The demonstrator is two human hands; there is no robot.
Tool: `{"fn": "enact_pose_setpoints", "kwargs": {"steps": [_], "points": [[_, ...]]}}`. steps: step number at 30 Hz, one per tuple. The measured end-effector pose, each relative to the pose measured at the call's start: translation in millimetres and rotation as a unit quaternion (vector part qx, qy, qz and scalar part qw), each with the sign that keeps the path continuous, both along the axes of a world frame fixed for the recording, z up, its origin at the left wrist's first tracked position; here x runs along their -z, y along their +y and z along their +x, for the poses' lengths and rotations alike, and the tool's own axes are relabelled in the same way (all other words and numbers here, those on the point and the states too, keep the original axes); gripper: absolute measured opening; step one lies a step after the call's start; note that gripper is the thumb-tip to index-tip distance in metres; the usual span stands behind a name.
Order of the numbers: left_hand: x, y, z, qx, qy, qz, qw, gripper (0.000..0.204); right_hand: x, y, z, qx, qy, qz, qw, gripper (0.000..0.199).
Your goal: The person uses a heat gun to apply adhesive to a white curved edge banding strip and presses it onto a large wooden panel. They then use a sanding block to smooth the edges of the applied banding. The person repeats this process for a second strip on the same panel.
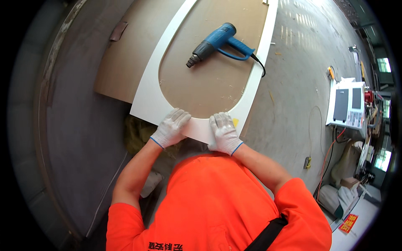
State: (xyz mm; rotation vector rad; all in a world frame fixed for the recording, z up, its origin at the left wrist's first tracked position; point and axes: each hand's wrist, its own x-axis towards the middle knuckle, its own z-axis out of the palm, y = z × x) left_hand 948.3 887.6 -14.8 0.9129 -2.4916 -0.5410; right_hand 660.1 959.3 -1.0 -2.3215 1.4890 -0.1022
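A white panel (147, 98) with a large rounded cut-out lies on a brown board (201, 90), which shows through the opening. My left hand (171, 127), in a white glove with a blue cuff edge, grips the panel's near strip, its fingers laid over the top toward the cut-out. To the right, my right hand (224, 131), gloved alike, clasps the same strip near a small yellow patch (235, 122). Both thumbs are mostly hidden. Beyond the hands, a blue heat gun (215, 42) rests on its side over the cut-out, nozzle to the left, its black cord crossing the panel's right side.
Thin shavings are scattered on the brown board. A reddish-brown scrap (119, 31) lies at its left edge. On the right stands a white and grey machine (349, 104) with red and black cables. A yellow-black object (307, 162) lies on the grey floor (289, 96).
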Motion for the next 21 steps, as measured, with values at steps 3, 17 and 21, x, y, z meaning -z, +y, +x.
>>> {"fn": "enact_pose_setpoints", "kwargs": {"steps": [3, 17, 21], "points": [[3, 8, 9, -0.053, -0.003, 0.028, 0.998, 0.090, 0, 1, 0, 0.001, -0.004, -0.006, 1.000, 0.118], [11, 1, 16, -0.020, 0.054, 0.035, 0.998, 0.087, 15, -21, 82, 0.045, -0.136, -0.061, 0.988, 0.075], [7, -5, 14, -0.019, 0.060, 0.034, 0.997, 0.087, 20, -26, 90, 0.048, -0.159, -0.078, 0.983, 0.076]]}}
